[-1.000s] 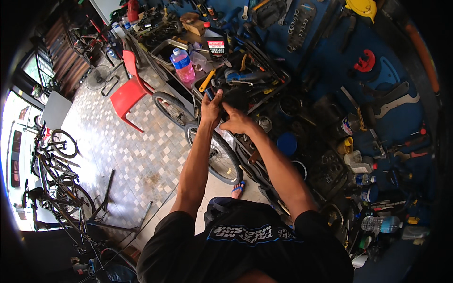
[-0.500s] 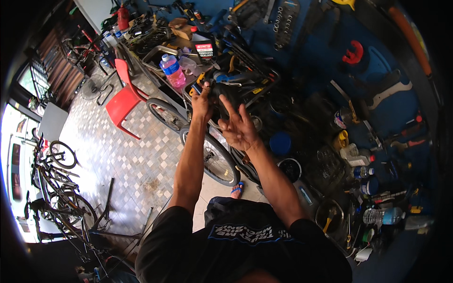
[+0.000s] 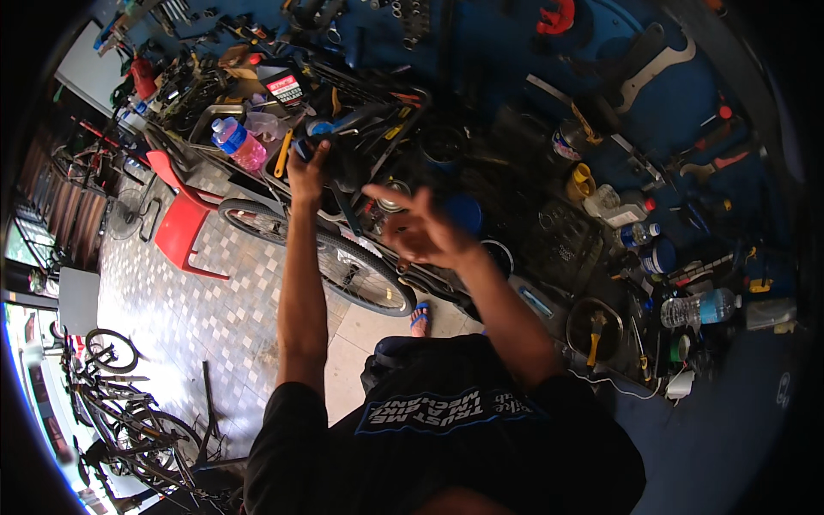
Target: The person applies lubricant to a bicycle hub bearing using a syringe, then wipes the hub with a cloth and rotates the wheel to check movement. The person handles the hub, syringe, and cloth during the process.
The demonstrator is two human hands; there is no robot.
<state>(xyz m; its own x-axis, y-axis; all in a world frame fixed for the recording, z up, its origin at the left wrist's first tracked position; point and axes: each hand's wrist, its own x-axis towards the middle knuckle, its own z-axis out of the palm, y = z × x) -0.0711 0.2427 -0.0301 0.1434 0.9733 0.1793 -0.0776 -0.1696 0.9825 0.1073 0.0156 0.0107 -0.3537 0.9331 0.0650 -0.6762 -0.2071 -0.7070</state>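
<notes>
My left hand (image 3: 306,176) is raised over the near edge of the cluttered workbench, fingers closed round a dark object whose kind I cannot make out. A dark bar (image 3: 346,212) slants down to the right of that hand; whether it belongs to the held object is unclear. To the right, my right hand (image 3: 421,230) is slightly blurred, index finger stretched out to the left and nothing in its grasp. Just left of the left hand lies a yellow-handled tool (image 3: 283,153), beside a clear bottle of pink liquid (image 3: 240,144) with a blue label.
Below the bench edge stands a bicycle wheel (image 3: 369,283). A red chair (image 3: 184,227) is on the tiled floor at left, several bicycles (image 3: 129,421) behind it. Jars, a water bottle (image 3: 699,306) and a tray with a brush (image 3: 594,335) line the bench's right side.
The whole view has shifted, so bench and chair appear farther left. My hands are wider apart, the left one farther left in the picture. The right hand's fingers have changed pose.
</notes>
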